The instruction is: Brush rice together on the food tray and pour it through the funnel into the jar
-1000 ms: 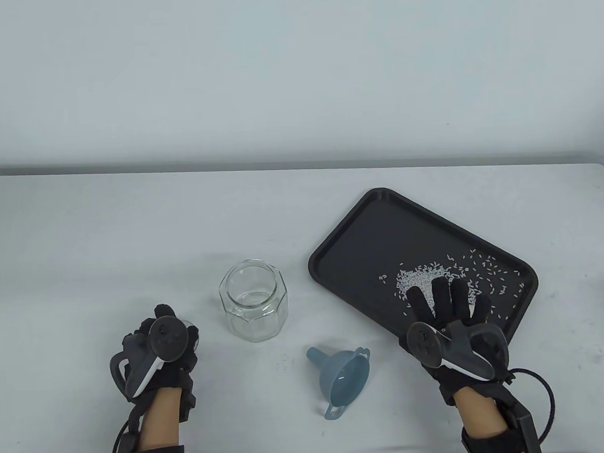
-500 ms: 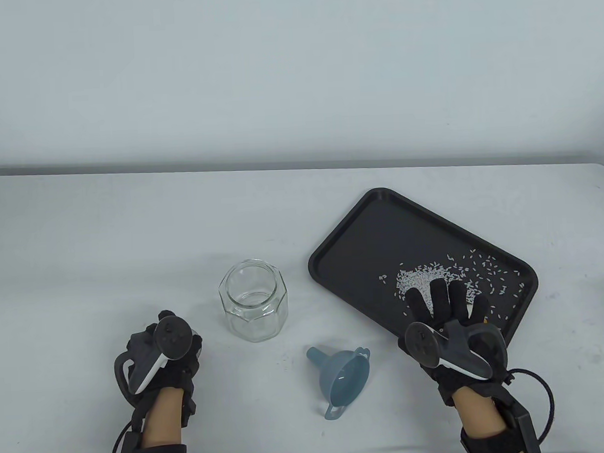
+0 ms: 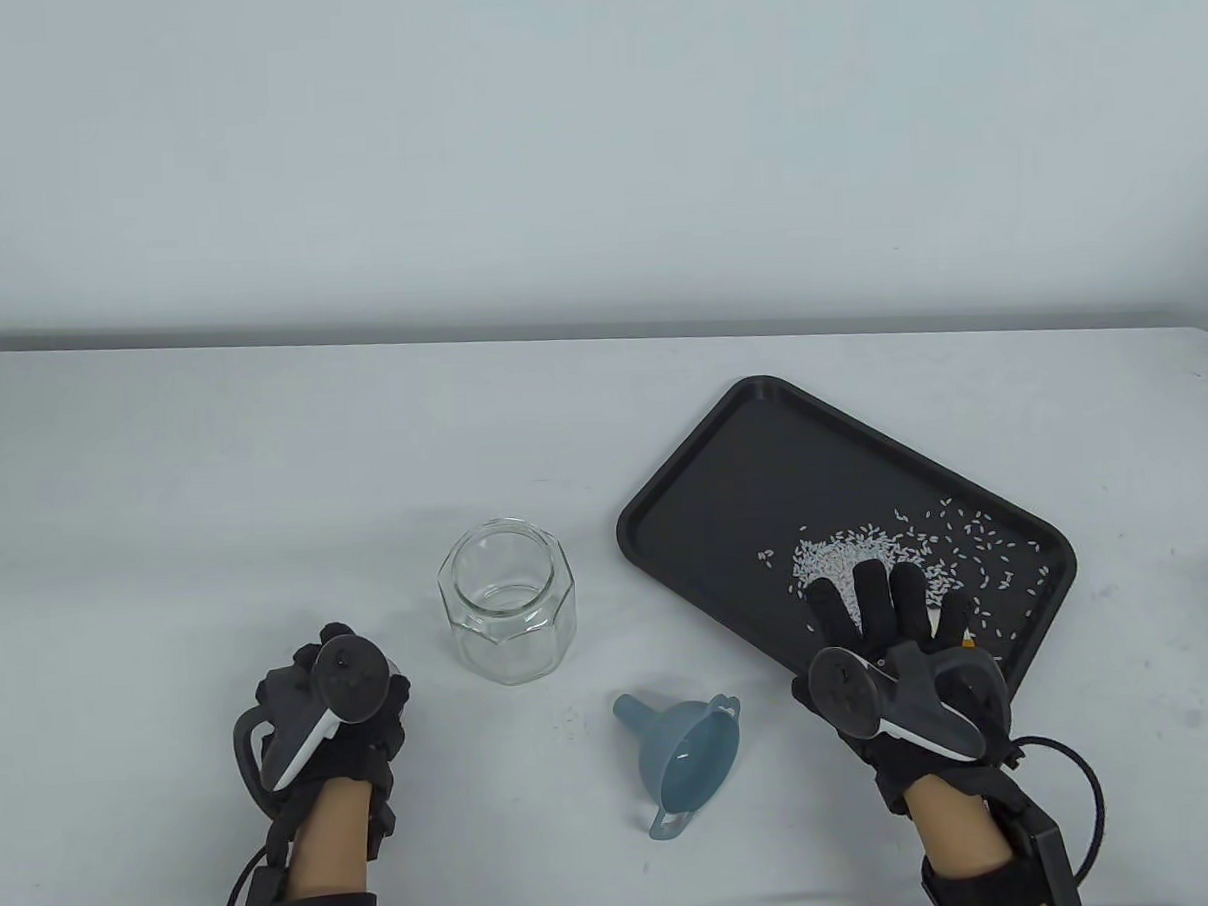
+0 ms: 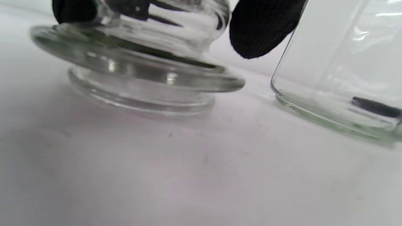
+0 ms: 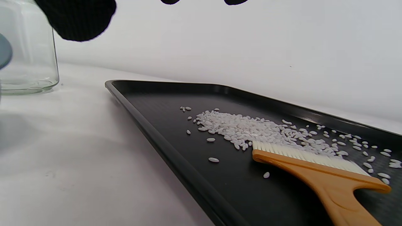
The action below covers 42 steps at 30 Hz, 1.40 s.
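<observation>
The black food tray [image 3: 666, 490] lies at the right with white rice [image 3: 839, 558] scattered on its near half. An orange-handled brush [image 5: 317, 169] lies flat on the tray, its white bristles against the rice. My right hand [image 3: 886, 611] hovers over the brush with straight, spread fingers and holds nothing. The empty glass jar [image 3: 507, 602] stands left of the tray. The blue funnel [image 3: 682, 755] lies on its side in front of it. My left hand [image 3: 330, 700] is over the glass lid [image 4: 135, 72], which rests on the table; the thumb [image 4: 260, 28] is clear of it.
White table [image 3: 165, 492] with a pale wall behind. A cable [image 3: 1090, 812] loops from my right wrist. The jar's base [image 4: 329, 116] stands close to the right of the lid.
My left hand has drawn back toward the near edge and slightly right, while the lid stays put. My right hand's fingers have closed together a little and pulled slightly back over the brush.
</observation>
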### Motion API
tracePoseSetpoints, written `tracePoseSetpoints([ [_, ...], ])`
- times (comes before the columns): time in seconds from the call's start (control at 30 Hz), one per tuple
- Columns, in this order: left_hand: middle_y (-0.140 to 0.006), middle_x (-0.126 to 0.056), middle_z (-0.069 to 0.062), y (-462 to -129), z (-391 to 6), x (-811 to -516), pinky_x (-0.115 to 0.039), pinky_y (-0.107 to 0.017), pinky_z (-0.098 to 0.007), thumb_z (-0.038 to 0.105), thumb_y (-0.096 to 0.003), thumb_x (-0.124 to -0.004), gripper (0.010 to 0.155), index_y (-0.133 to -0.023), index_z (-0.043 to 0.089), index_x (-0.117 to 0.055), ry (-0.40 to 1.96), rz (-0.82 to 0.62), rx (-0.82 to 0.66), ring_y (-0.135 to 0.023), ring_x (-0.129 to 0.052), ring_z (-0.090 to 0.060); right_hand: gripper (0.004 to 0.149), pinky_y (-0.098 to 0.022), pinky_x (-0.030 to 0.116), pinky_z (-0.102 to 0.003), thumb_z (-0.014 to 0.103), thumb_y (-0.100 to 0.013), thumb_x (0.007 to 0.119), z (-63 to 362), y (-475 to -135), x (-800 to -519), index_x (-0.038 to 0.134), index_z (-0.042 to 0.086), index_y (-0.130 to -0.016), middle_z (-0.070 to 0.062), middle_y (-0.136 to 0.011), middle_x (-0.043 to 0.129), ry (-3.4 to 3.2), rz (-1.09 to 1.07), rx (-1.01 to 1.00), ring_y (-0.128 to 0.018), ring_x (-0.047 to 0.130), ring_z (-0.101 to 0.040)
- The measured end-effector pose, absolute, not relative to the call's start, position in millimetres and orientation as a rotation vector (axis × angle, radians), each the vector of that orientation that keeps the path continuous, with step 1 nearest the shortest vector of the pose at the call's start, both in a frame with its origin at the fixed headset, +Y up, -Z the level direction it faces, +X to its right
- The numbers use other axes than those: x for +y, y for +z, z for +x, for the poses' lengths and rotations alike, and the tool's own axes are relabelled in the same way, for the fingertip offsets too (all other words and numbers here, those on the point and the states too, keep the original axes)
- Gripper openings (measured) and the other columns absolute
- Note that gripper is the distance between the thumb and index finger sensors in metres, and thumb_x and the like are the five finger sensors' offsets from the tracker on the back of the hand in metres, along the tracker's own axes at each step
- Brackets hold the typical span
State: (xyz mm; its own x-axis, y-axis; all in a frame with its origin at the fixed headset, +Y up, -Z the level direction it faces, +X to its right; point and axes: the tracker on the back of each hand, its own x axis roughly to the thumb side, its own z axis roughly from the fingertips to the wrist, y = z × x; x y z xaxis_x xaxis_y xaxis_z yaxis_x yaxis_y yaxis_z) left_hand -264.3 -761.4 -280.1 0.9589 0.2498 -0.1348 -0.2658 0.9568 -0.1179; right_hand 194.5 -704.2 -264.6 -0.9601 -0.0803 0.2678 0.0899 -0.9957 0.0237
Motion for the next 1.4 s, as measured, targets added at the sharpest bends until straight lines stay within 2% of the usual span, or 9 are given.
tracePoseSetpoints([
  [0.23, -0.105, -0.031, -0.049, -271.1, -249.0, -739.3, -0.024, -0.061, -0.085, 0.042, -0.0544, -0.068, 0.086, -0.111, -0.009, -0.028, 0.315, -0.106, 0.045, -0.089, -0.043, -0.077, 0.082, -0.056, 0.026, -0.083, 0.058, -0.048, 0.062, 177.8, -259.1, -704.8, 0.028, 0.013, -0.108, -0.029, -0.112, 0.031, -3.1, -0.695, -0.045, -0.1, 0.036, -0.065],
  [0.37, -0.105, -0.032, -0.049, -264.9, -232.7, -730.9, -0.023, -0.06, -0.085, 0.041, -0.0547, -0.068, 0.085, -0.111, -0.01, -0.03, 0.335, -0.148, 0.014, -0.089, -0.042, -0.078, 0.081, -0.058, 0.037, -0.079, 0.056, -0.048, 0.066, 160.4, -257.0, -711.6, 0.034, 0.012, -0.107, -0.025, -0.11, 0.046, -3.11, -0.912, -0.082, -0.098, 0.053, -0.059],
  [0.57, -0.104, -0.034, -0.049, -255.5, -201.2, -721.0, -0.023, -0.06, -0.085, 0.041, -0.0549, -0.068, 0.084, -0.111, -0.011, -0.033, 0.297, -0.212, -0.059, -0.089, -0.043, -0.078, 0.072, -0.059, 0.049, -0.073, 0.051, -0.047, 0.068, 134.5, -256.4, -727.1, 0.048, 0.011, -0.103, -0.017, -0.102, 0.066, -3.103, -1.042, -0.033, -0.09, 0.075, -0.05],
  [0.7, -0.103, -0.038, -0.049, -248.6, -181.3, -716.0, -0.025, -0.061, -0.085, 0.041, -0.0547, -0.068, 0.082, -0.11, -0.011, -0.038, 0.299, -0.202, -0.15, -0.087, -0.048, -0.077, 0.06, -0.057, 0.059, -0.066, 0.045, -0.047, 0.069, 124.1, -256.1, -730.5, 0.064, 0.008, -0.094, -0.007, -0.084, 0.087, -3.127, -1.05, 0.085, -0.071, 0.096, -0.036],
  [0.77, -0.103, -0.041, -0.049, -244.9, -169.7, -713.9, -0.026, -0.061, -0.084, 0.041, -0.0547, -0.068, 0.081, -0.11, -0.011, -0.04, 0.317, -0.187, -0.219, -0.086, -0.051, -0.076, 0.054, -0.057, 0.062, -0.064, 0.043, -0.047, 0.071, 122.5, -255.4, -729.3, 0.072, 0.008, -0.088, -0.003, -0.075, 0.093, -3.157, -1.06, 0.135, -0.063, 0.101, -0.031],
  [0.93, -0.1, -0.055, -0.046, -236.4, -147.8, -708.1, -0.034, -0.062, -0.083, 0.042, -0.054, -0.068, 0.077, -0.107, -0.011, -0.051, 0.324, -0.079, -0.359, -0.082, -0.064, -0.073, 0.051, -0.055, 0.066, -0.062, 0.043, -0.047, 0.071, 131.2, -255.8, -721.4, 0.078, 0.008, -0.082, 0.0, -0.064, 0.099, -3.231, -0.978, 0.23, -0.052, 0.105, -0.026],
  [1.13, -0.09, -0.076, -0.042, -229.2, -130.5, -710.1, -0.038, -0.061, -0.083, 0.046, -0.0537, -0.066, 0.073, -0.101, -0.009, -0.066, 0.508, 0.013, -0.486, -0.07, -0.082, -0.066, 0.052, -0.051, 0.07, -0.059, 0.044, -0.047, 0.071, 155.3, -261.2, -714.3, 0.082, 0.004, -0.079, -0.001, -0.055, 0.102, -3.493, -0.781, 0.276, -0.042, 0.107, -0.025],
  [1.3, -0.084, -0.083, -0.036, -232.1, -121.6, -720.6, -0.044, -0.061, -0.081, 0.046, -0.0532, -0.068, 0.07, -0.099, -0.006, -0.069, 0.623, -0.048, -0.518, -0.065, -0.09, -0.059, 0.052, -0.051, 0.07, -0.059, 0.044, -0.048, 0.071, 165.5, -263.8, -714.2, 0.082, 0.004, -0.078, -0.001, -0.053, 0.102, -3.597, -0.77, 0.229, -0.041, 0.107, -0.025],
  [1.4, -0.075, -0.092, -0.032, -234.7, -119.7, -727.5, -0.05, -0.06, -0.08, 0.043, -0.0526, -0.07, 0.067, -0.096, -0.008, -0.071, 0.726, -0.088, -0.505, -0.056, -0.098, -0.053, 0.052, -0.05, 0.07, -0.058, 0.044, -0.048, 0.071, 164.2, -263.9, -715.6, 0.082, 0.004, -0.078, -0.002, -0.054, 0.102, -3.632, -0.794, 0.195, -0.041, 0.107, -0.025],
])
